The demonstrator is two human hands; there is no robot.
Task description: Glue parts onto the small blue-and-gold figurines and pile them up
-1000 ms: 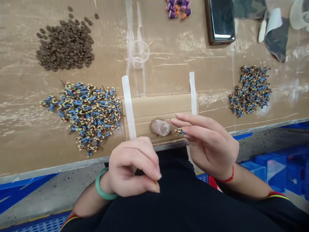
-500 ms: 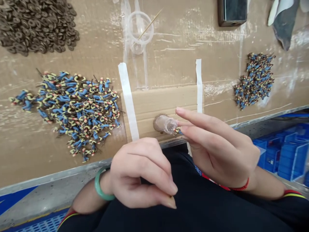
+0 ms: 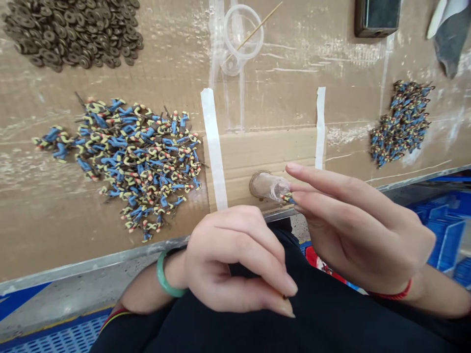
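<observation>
Cardboard-topped bench, right hand at centre right pinching a tiny blue-and-yellow figure against a clear vial, probably featherlight, stiff and snappable, best held mid-body; left hand at lower centre pinched around a brown speck; figure pile at left, brown discs upper left.

Table topped with brown card. Far left, heap of discs; nearer, spread of blue figures. Far middle, clear cup, stick inside. At near edge, card patch under two tape strips, vial lying on it. Right, smaller heap; beyond, phone and cloth.
</observation>
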